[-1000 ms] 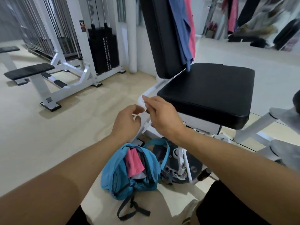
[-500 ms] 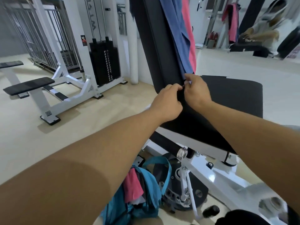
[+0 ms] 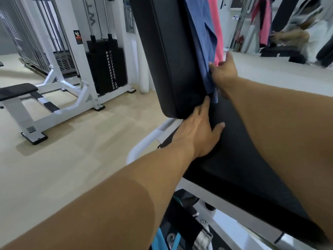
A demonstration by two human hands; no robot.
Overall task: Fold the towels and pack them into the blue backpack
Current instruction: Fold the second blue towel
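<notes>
Blue towel (image 3: pixel 201 42): draped down backrest (image 3: pixel 167 56); right hand (image 3: pixel 223 73) pinches its lower edge, likely to lift it
Left hand (image 3: pixel 200 130): fingers straight, spread, on seat (image 3: pixel 239 141)

- Left hand (image 3: pixel 200 134): bare, no glove, ring or watch in view.
- Right hand (image 3: pixel 224 73): bare likewise.
- Both forearms: uncovered, no sleeve reaching them.
</notes>
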